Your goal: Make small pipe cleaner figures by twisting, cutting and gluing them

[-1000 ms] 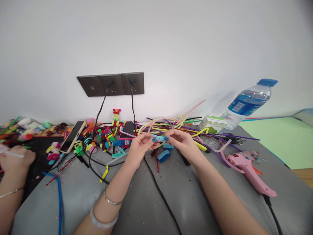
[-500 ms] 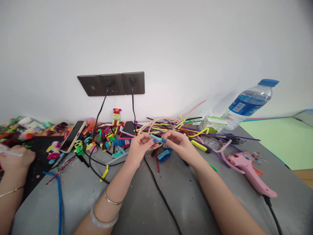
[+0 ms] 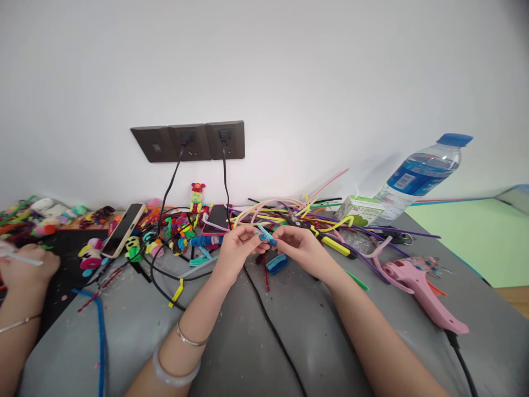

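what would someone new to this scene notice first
Probably the left hand and right hand at centre, pinching a light-blue pipe-cleaner piece. Next, the pink glue gun lying on the grey table at right, and the blue-capped water bottle behind it, by the wall.

The light-blue strip [image 3: 265, 232] now slants more steeply than it did a second ago.

The green-and-white carton [image 3: 360, 210] bears small print that looks like "100", too blurred to confirm. A barcode [image 3: 404, 181] stands on the bottle's blue label [image 3: 419, 176]; its lettering is illegible.
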`<state>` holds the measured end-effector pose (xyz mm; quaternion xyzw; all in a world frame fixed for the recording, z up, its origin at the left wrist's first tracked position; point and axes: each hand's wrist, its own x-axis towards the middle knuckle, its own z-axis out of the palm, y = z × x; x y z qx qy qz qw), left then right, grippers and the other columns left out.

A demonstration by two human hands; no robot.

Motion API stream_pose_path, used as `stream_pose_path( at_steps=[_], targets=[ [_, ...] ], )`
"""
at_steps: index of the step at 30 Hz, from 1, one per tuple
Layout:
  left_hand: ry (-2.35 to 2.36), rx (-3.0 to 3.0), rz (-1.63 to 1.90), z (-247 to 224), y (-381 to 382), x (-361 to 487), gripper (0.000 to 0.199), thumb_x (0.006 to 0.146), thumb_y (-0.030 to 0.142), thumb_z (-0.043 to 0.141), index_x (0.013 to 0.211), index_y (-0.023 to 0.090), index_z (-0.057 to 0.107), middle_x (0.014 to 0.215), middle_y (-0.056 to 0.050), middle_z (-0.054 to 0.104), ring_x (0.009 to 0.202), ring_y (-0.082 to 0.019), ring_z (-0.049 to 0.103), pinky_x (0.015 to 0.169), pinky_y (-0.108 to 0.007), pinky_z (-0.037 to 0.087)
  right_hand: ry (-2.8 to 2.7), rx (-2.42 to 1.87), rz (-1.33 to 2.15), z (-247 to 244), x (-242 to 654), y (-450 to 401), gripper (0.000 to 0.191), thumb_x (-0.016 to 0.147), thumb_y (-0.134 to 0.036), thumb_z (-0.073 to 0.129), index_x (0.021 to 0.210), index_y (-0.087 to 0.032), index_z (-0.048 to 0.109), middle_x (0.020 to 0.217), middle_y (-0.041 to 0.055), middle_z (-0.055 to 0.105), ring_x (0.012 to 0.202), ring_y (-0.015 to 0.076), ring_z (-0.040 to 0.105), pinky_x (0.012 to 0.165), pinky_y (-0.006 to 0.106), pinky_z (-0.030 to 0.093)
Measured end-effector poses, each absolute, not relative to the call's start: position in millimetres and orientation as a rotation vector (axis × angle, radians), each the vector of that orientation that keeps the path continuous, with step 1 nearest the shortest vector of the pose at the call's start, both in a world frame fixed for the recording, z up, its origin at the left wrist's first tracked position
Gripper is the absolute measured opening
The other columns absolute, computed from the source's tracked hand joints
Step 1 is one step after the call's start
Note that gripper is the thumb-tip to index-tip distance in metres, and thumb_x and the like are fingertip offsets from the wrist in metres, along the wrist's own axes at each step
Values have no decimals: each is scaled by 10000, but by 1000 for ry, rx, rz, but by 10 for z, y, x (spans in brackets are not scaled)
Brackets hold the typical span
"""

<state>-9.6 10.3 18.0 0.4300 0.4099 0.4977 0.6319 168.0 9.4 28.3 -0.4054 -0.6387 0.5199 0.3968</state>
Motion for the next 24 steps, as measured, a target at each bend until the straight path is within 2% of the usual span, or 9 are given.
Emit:
stream_pose_path(
  at_steps=[4,9,15,24],
  targets=[
    [933,1025,1144,184,111,-129,346,708,434,795,881,161,671,793,-46,734,678,-160,709,674,-278,595,-1603,-1010,1324,273,1705,105,293,823,-465,652,758,-186,591,711,3,582,625,129,536,606,259,460],
    [940,1053,1133,163,121,-151,344,692,410,810,889,163,672,820,-41,724,655,-138,687,640,-247,567,-1598,-987,1308,251,1725,123,272,834,-443,658,778,-182,601,719,-4,562,626,122,522,600,251,441],
    [877,1104,1111,156,126,-169,386,704,359,800,1022,175,681,883,-37,692,721,-135,671,687,-258,572,-1647,-1011,1322,252,1755,113,281,845,-448,657,789,-175,617,723,-2,576,642,124,513,614,253,427],
    [944,1225,1101,168,137,-187,227,721,327,749,865,178,656,777,-4,641,679,-128,632,664,-251,543,-1627,-1051,1292,295,1757,114,288,815,-463,654,772,-183,606,706,3,577,635,133,525,605,262,440]
  ],
)
